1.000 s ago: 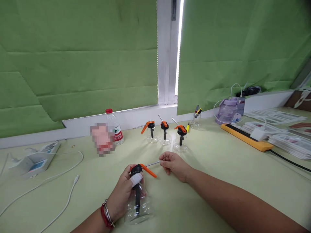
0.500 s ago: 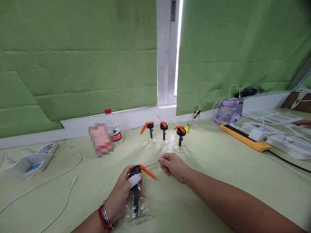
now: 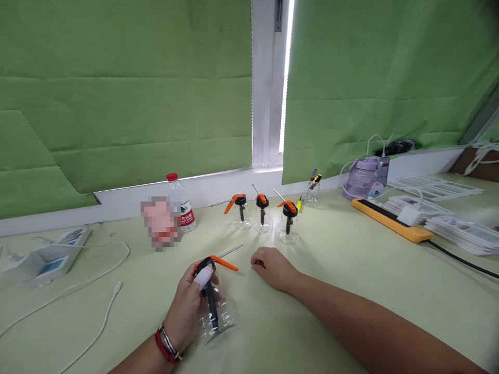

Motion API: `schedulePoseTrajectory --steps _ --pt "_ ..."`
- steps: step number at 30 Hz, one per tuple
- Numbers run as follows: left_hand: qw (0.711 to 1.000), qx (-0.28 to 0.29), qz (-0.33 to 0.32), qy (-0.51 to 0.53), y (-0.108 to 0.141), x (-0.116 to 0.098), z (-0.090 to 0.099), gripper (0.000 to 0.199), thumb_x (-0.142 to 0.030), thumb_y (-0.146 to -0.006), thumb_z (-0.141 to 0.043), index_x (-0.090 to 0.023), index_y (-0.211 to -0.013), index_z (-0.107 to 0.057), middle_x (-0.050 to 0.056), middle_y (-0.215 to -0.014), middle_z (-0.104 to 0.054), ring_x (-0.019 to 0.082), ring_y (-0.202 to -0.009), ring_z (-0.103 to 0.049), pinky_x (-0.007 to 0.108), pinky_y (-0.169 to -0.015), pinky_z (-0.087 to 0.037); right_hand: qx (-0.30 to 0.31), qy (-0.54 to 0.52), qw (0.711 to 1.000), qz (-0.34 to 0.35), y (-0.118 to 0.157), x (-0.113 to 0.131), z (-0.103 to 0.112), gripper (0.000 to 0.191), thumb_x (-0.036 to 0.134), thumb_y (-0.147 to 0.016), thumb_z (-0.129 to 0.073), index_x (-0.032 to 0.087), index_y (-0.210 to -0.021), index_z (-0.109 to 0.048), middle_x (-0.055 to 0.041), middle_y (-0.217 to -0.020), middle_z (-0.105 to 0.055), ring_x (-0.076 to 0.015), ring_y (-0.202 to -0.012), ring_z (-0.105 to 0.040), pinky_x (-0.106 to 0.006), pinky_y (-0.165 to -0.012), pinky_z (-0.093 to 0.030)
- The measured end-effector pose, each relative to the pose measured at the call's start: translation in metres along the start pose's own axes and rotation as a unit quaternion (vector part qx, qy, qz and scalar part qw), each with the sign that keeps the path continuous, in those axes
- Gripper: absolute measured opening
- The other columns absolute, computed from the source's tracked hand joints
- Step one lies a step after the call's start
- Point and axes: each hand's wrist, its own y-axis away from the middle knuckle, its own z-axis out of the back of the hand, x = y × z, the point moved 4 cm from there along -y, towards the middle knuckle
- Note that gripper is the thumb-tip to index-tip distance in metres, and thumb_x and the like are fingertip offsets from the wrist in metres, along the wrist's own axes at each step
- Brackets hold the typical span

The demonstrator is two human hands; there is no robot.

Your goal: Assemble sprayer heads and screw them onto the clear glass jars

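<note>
My left hand is wrapped round a clear pump oil can with a black top, an orange lever and a thin metal spout. White tape covers part of the thumb. The can is tilted, its spout pointing up and right. My right hand lies on the table to the right of the spout tip, apart from it. Its fingers are curled in, and what they hold, if anything, is hidden. Beyond the hands, three similar oil cans stand upright in a row.
A water bottle and a pixelated pink item stand at the back left. White cables and a power strip lie left. Screwdrivers stand in a clear jar. An orange power strip, a purple jug and stacked cards are right.
The oil can has moved left and slightly up in my left hand and tilted more. My right hand has come off the spout tip, its fingers curling in.
</note>
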Motion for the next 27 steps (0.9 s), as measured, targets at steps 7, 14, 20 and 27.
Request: schedulePoseTrajectory --steps 7,14,20,27 --pt "0.998 -0.016 -0.016 -0.055 0.002 -0.003 0.003 0.034 -0.047 -0.075 -0.063 -0.014 -0.076 -0.061 0.002 -0.062 -0.061 0.013 -0.056 -0.052 0.024 -0.053 -0.042 -0.010 0.004 1.000 0.006 -0.002 -0.001 -0.005 0.015 0.013 -0.076 -0.059 0.020 -0.074 -0.072 -0.0012 -0.082 -0.065 -0.0144 -0.074 -0.059 -0.024 -0.068 -0.044" --pt "0.993 -0.024 -0.054 -0.100 0.005 -0.008 0.005 0.033 -0.047 -0.077 -0.061 -0.015 -0.070 -0.059 -0.001 -0.059 -0.057 0.010 -0.056 -0.043 0.020 -0.050 -0.035 -0.019 -0.013 1.000 -0.011 -0.004 -0.007 -0.007 0.013 0.011 -0.072 -0.060 0.019 -0.074 -0.069 -0.0016 -0.081 -0.066 -0.0152 -0.073 -0.057 -0.026 -0.067 -0.043" --pt "0.998 0.030 -0.047 -0.042 0.007 -0.007 0.005 0.027 -0.042 -0.076 -0.064 -0.017 -0.078 -0.056 0.000 -0.070 -0.060 0.010 -0.054 -0.046 0.020 -0.045 -0.035 -0.059 -0.130 0.988 -0.065 0.004 -0.006 0.013 0.016 0.031 -0.079 -0.059 0.016 -0.082 -0.063 -0.0030 -0.077 -0.062 -0.0144 -0.068 -0.055 -0.026 -0.062 -0.044" --pt "0.991 0.075 -0.105 -0.030 0.016 -0.015 -0.004 0.022 -0.036 -0.076 -0.065 -0.018 -0.085 -0.055 0.003 -0.085 -0.061 0.013 -0.064 -0.055 0.025 -0.051 -0.045 0.218 -0.465 0.849 -0.124 0.038 0.036 0.011 0.060 0.074 -0.079 -0.037 0.021 -0.107 -0.045 -0.0036 -0.084 -0.059 -0.0186 -0.061 -0.065 -0.029 -0.050 -0.048"
